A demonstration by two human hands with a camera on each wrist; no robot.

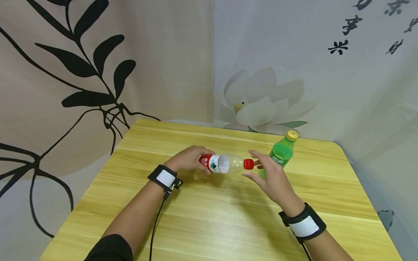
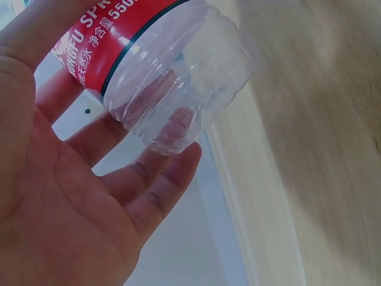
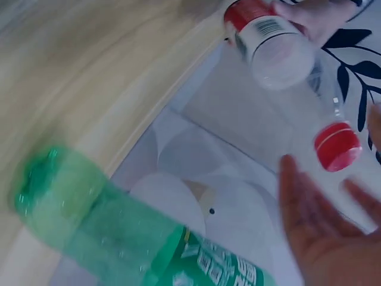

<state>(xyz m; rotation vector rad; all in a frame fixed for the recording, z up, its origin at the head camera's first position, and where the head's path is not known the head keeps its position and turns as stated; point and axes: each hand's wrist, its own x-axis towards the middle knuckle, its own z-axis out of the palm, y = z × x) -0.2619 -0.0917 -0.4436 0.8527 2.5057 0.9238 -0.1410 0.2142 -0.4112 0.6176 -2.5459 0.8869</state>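
My left hand [image 1: 190,158] grips a clear plastic water bottle [image 1: 233,164] round its red-and-white label. The bottle lies nearly level above the table, its red cap [image 1: 248,164] pointing right. In the left wrist view the thumb and fingers wrap the red label [image 2: 113,42], and the clear base sticks out past the fingertips. Close to the cap is my right hand [image 1: 272,177], thumb and fingers spread apart with nothing between them; the right wrist view shows its fingers [image 3: 292,196] apart from the cap. Behind that hand stands a green soda bottle [image 1: 282,149] with a yellow cap, partly hidden by it.
A wood-grain table [image 1: 202,217] spreads under both hands, its far edge meeting a printed curtain [image 1: 169,65]. Each wrist wears a black strap; a cable [image 1: 156,221] trails from the left one across the table.
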